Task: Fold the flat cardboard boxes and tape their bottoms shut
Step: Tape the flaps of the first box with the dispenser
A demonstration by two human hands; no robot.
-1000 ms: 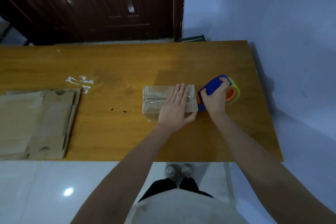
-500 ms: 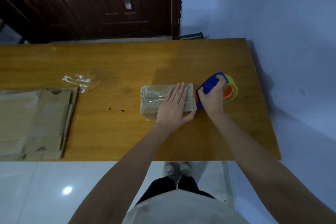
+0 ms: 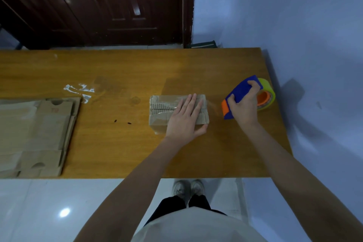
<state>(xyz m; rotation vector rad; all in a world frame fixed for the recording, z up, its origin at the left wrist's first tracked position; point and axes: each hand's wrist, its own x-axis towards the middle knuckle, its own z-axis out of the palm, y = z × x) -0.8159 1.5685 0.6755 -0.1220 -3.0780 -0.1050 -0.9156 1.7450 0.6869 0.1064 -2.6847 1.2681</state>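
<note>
On the worktop's (image 3: 117,143) left, flat boxes (image 3: 35,135) wait unfolded; mid-worktop, the folded box (image 3: 161,112) is pressed by the flat left hand (image 3: 184,122). Taping is judged underway (bottom up): the tape dispenser (image 3: 241,94) is gripped by the right hand (image 3: 244,108), and the tape needs cutting next.

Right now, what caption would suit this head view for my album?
Left hand presses a small box flat on the table while the right hand grips a tape dispenser beside it.
</note>
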